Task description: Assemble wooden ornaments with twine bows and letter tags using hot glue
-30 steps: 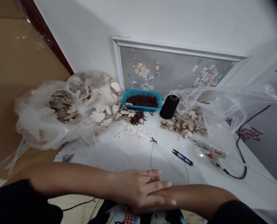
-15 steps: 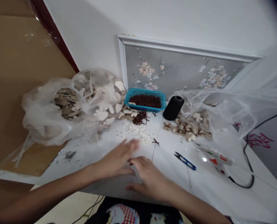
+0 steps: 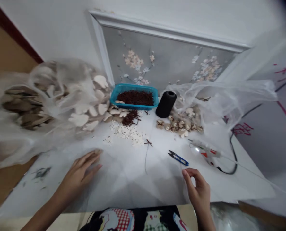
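Two bare hands are over a white table (image 3: pixel 123 170). The left hand (image 3: pixel 81 171), loosely open with thumb apart, is near small white pieces (image 3: pixel 130 133). The right hand (image 3: pixel 198 190), thumb and forefinger nearly meeting, is just beside blue snips (image 3: pixel 178 158) on the tabletop. Whether either hand holds anything is unclear.

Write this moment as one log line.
Left hand: open, left of white pieces | right hand: near blue snips, grip unclear | blue snips: on table | black spool: beside blue basket
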Demonstrator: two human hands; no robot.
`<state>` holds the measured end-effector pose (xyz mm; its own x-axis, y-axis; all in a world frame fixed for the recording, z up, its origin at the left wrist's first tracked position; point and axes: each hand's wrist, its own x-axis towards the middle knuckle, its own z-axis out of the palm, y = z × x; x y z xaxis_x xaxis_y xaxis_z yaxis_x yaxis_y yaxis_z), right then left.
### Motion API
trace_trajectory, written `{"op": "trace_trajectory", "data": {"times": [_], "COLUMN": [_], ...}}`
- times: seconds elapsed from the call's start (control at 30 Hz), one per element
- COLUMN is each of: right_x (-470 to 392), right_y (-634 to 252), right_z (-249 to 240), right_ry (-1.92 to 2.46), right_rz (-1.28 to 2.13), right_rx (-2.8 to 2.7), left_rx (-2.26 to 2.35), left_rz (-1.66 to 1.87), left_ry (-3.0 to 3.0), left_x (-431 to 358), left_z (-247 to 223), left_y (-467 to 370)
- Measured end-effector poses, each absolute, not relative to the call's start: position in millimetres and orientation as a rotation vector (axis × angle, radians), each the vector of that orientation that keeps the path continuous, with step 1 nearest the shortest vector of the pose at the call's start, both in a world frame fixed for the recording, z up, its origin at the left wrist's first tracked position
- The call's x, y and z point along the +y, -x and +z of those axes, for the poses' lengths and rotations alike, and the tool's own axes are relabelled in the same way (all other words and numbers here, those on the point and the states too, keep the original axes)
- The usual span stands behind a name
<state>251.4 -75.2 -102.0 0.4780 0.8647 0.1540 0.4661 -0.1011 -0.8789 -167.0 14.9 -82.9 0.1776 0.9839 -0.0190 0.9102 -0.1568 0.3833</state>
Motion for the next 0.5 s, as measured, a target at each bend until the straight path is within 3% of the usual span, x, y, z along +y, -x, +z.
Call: {"op": "trace_trajectory", "data": {"times": [0.23,0.5], "right_x": [-102,-34], "right_y": [-337,-402], "right_z": [-134,-119], "right_ry": [1.944,2.226], "right_rz": [-0.099,-0.170], "right_rx": [-0.472,-1.273], "left_rx": [1.472,1.188], "left_rz": [0.363,0.404], "left_ry": [-2.011,-1.345], "left_x": [25,41], "left_z": [-95,-53], "left_y": [119,63]}}
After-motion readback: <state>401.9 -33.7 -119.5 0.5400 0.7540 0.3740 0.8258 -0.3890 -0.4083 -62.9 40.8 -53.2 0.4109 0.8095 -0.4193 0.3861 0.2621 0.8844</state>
